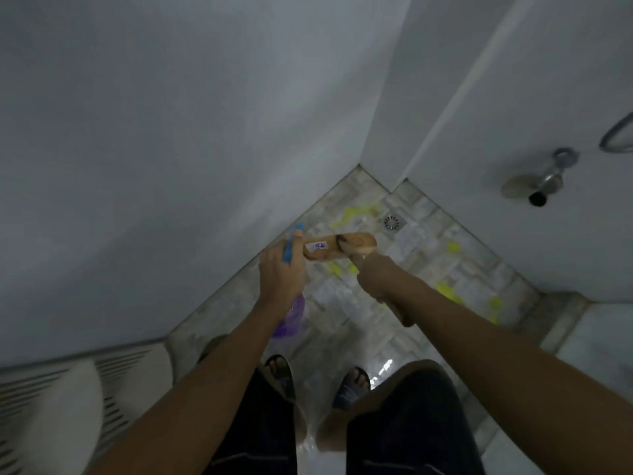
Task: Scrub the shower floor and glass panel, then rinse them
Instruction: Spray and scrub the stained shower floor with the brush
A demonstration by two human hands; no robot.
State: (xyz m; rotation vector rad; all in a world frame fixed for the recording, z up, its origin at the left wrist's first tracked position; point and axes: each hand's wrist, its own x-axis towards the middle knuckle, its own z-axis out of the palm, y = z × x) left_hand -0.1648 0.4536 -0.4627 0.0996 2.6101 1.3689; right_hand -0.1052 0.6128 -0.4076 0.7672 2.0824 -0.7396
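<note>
The person is standing on the shower floor (421, 241), a pale mosaic of small tiles that is glistening wet near the feet and is carrying yellow-green blotches of cleaner (356, 212) from the far corner, beside the round drain (394, 222), out toward its right edge. The left hand (279, 272) is wrapping round the neck of a spray bottle (291, 317), its blue trigger poking up past the knuckles and its purple body hanging below the wrist. The right hand (376, 279) is clenching the handle of a wooden scrub brush (339, 246), whose head is hovering in the air just beside the bottle's trigger, above the floor's left edge; the bristles are not showing. The brush is looking stiff and light, so taking it low on the handle, as now, is probably giving the best leverage, though wet wood may be turning slippery. The bottle is likely sloshing and slick with cleaner, so the neck is seeming the safest hold. The floor is probably treacherous underfoot, even in sandals (281, 371). Which grey upright surface is the glass panel, I cannot tell; a tap (544, 185) is jutting from the right one.
</note>
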